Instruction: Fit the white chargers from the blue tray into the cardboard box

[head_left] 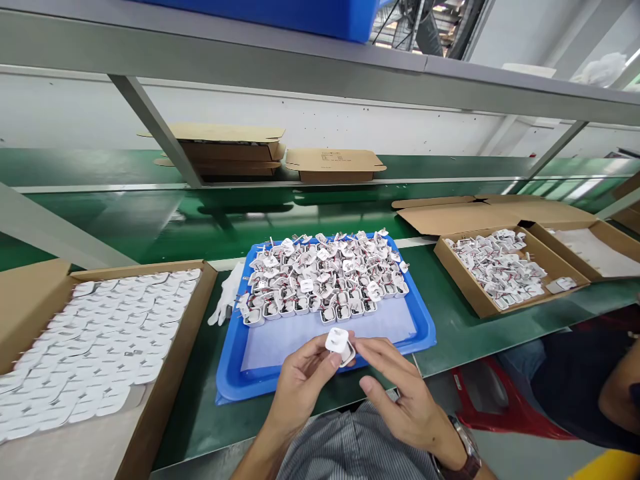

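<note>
Between thumb and fingers, my left hand (306, 377) holds a small white plug housing (338, 341) with its cap tilted off the body. My right hand (395, 387) is beside it, fingers apart and stretched out, the fingertips close to the housing's right side; whether they touch it I cannot tell. Both hands are over the front edge of a blue tray (425, 327). Rows of white housings (325, 273) with loose caps and red wires fill the back of that tray, and a pale sheet (290, 340) lines its front.
At left, a cardboard box (175, 373) holds rows of white plugs. A white glove (227, 293) lies beside the tray. On the right stands a carton (465, 300) of loose white parts. Shelf bars cross above the green bench (450, 347). A seated person (570, 380) is at far right.
</note>
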Available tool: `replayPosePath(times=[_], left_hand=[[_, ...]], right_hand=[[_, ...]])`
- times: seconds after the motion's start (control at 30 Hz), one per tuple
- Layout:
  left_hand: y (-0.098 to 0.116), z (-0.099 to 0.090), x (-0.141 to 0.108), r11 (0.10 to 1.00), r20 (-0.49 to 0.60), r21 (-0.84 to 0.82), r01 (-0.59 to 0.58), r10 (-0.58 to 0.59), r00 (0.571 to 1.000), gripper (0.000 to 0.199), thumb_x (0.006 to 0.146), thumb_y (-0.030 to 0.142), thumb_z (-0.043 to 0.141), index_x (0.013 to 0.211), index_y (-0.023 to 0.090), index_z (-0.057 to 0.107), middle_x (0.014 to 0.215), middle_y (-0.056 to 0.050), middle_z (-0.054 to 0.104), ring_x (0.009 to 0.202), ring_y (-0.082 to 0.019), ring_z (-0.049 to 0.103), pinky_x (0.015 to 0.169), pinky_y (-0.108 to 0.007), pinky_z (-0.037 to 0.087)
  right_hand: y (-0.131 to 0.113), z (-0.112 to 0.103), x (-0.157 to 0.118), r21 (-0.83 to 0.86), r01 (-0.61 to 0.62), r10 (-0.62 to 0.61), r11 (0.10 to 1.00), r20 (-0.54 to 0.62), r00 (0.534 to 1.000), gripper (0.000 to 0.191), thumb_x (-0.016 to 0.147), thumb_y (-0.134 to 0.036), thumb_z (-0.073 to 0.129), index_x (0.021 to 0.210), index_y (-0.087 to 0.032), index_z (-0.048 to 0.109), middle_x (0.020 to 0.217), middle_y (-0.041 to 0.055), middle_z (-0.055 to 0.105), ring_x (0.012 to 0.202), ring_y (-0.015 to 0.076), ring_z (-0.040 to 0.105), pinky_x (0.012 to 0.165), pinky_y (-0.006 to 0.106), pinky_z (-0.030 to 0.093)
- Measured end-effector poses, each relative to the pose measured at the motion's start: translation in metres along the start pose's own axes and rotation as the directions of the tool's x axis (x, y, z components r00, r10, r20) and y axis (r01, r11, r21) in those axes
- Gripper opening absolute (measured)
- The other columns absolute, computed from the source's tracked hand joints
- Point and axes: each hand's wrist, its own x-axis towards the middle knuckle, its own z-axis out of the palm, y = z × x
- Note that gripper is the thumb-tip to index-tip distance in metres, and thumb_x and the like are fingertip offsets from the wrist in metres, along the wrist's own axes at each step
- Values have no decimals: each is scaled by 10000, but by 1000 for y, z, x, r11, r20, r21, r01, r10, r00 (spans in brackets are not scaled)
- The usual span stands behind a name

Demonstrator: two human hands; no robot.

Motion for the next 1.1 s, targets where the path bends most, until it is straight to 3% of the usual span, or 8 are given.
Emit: replayPosePath(times=[0.13,0.33,0.43,0.6,0.77,0.87,0.97,1.1], left_hand=[[5,1,-2,996,-8,88,-24,25,1000,375,900,411,807,1172,154,777,1101,-124,819,1030,-291,766,917,-374,640],[7,7,-2,986,-56,163,-32,41,998,334,894,417,799,1109,161,808,998,-93,824,751,-199,737,750,-318,648],[8,9,-2,983,-50,170,-71,80,995,331,878,426,814,1097,177,820,1062,-107,822,873,-237,766,816,-332,653],[4,5,2,954,72,218,-207,196,978,212,915,361,774,1022,184,822,1159,-137,797,1027,-277,778,882,-352,656],[2,6,6,818,74,439,-372,380,922,107,892,207,768,964,216,847,1052,-104,822,989,-250,789,896,-339,643],[4,6,5,791,117,496,-359,348,930,239,940,201,705,1134,244,838,1184,-108,800,1091,-257,768,978,-376,627],[5,4,3,865,139,425,-268,231,963,371,959,243,700,1325,268,759,1349,-111,734,1184,-270,737,1023,-401,623],[5,4,1,947,63,272,-170,158,985,370,879,247,792,1248,215,793,1260,-111,770,989,-240,787,934,-373,673]], right_hand=[[-2,5,0,-37,28,-29,999,-13,1000,612,1028,-91,548,1603,-277,455,1471,133,623,1355,277,604,1100,482,577],[-2,8,-2,-2,36,-36,999,4,999,651,1014,-66,563,1619,-263,426,1452,135,623,1335,267,600,1104,464,562],[3,5,-4,19,-12,12,1000,6,1000,610,1028,-97,573,1597,-289,462,1431,126,635,1318,265,615,1091,454,571],[7,-3,1,81,-32,35,996,-34,999,508,1048,-198,611,1536,-323,543,1319,109,688,1214,263,674,1008,441,619],[3,-4,16,18,130,-129,991,-48,990,464,1010,-171,684,1446,-316,625,1175,95,686,1074,250,673,896,436,621],[7,-5,21,-56,175,-178,983,-58,982,462,975,-51,674,1370,-290,667,1144,89,700,1049,244,668,880,437,603],[16,-9,19,-84,135,-144,987,-109,984,493,950,4,663,1349,-284,681,1196,97,702,1094,250,674,905,436,599],[25,-12,13,-48,123,-129,991,-152,980,528,929,38,657,1338,-292,704,1250,98,712,1144,250,681,959,436,591]])
